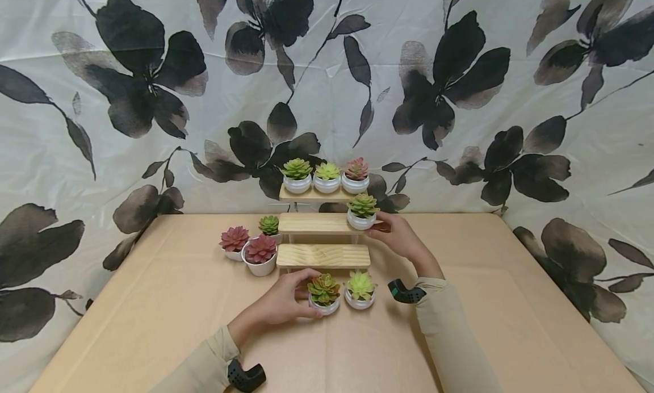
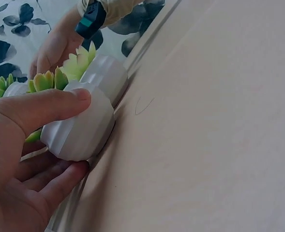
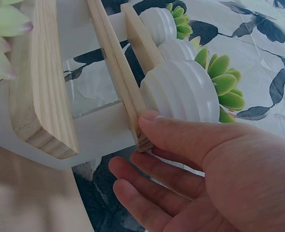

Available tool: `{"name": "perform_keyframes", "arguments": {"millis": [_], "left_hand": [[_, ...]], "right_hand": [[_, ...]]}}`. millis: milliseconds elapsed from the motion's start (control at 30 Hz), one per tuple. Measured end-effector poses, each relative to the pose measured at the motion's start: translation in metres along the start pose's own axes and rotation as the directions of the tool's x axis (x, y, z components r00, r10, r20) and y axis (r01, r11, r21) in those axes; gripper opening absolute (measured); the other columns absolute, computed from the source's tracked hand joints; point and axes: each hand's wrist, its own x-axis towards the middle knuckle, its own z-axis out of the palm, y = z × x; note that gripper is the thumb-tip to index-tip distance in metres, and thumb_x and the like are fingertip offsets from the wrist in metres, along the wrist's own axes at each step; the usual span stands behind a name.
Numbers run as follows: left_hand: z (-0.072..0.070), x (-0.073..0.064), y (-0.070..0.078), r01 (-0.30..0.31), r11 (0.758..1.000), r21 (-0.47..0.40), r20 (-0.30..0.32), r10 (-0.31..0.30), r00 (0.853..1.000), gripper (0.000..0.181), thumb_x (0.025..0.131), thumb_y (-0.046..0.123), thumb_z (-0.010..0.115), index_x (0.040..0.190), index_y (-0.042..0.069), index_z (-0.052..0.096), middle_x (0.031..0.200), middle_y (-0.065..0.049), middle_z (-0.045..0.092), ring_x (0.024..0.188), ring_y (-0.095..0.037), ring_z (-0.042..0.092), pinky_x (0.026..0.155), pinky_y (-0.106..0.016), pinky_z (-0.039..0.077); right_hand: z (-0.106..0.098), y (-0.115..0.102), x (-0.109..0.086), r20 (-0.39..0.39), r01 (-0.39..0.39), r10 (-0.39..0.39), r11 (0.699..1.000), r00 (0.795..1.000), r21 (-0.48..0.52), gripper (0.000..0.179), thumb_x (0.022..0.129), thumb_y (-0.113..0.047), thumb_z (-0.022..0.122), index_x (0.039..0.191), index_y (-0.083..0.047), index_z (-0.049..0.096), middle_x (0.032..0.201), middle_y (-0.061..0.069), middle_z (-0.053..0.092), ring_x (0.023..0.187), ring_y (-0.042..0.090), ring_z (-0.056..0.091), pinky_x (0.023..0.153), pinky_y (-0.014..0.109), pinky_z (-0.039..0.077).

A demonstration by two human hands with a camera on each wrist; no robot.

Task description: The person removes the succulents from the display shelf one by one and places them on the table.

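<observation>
My left hand grips a white-potted succulent with orange-tipped green leaves, in front of the wooden shelf stand. In the left wrist view the thumb lies across the side of its faceted pot, fingers beneath. A pale green potted succulent stands just right of it. At the right end of the middle step, my right hand holds a green potted succulent by its right side. In the right wrist view, the thumb meets the ribbed pot near the step's edge; the index finger is partly hidden.
On the top step stand two green succulents and a pink one. Left of the stand are two red succulents and a green one. A floral cloth hangs behind the table.
</observation>
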Motion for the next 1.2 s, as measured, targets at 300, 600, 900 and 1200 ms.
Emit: {"name": "perform_keyframes", "arguments": {"millis": [300,600,900,1200], "left_hand": [[0.000,-0.001,0.002,-0.001,1.000,0.002,-0.008,0.001,1.000,0.068,0.074,0.014,0.084,0.132,0.002,0.049,0.130,-0.019,0.054,0.114,-0.033,0.063,0.092,-0.025,0.056],[-0.003,-0.001,0.001,0.007,1.000,-0.014,0.009,-0.006,1.000,0.070,0.073,0.017,0.085,0.132,0.006,0.050,0.132,-0.014,0.053,0.117,-0.032,0.062,0.095,-0.023,0.054],[-0.007,0.000,0.008,-0.020,1.000,0.009,-0.023,0.020,1.000,0.065,0.073,0.022,0.085,0.130,0.013,0.055,0.137,-0.009,0.053,0.123,-0.028,0.057,0.101,-0.028,0.051],[-0.015,-0.002,0.016,-0.028,0.998,0.064,-0.027,0.030,0.999,0.067,0.075,0.025,0.083,0.133,0.008,0.054,0.135,-0.007,0.058,0.124,-0.028,0.057,0.106,-0.036,0.048]], "right_hand": [[0.000,-0.005,-0.002,0.001,-0.002,0.002,1.000,1.000,0.007,0.043,0.091,-0.013,0.067,0.131,-0.001,0.056,0.129,0.021,0.060,0.116,0.036,0.062,0.099,0.045,0.053],[0.001,-0.001,-0.001,0.000,0.002,-0.002,1.000,1.000,0.012,0.044,0.091,-0.014,0.067,0.131,-0.003,0.056,0.129,0.019,0.060,0.116,0.035,0.062,0.099,0.045,0.053],[0.000,-0.001,-0.002,-0.001,-0.017,0.017,1.000,1.000,0.007,0.044,0.091,-0.014,0.067,0.131,-0.004,0.056,0.129,0.018,0.061,0.116,0.033,0.062,0.098,0.044,0.054],[0.000,-0.002,-0.001,-0.003,0.000,0.000,1.000,1.000,0.002,0.043,0.090,-0.014,0.068,0.130,-0.003,0.057,0.129,0.019,0.061,0.116,0.034,0.062,0.098,0.044,0.054]]}}
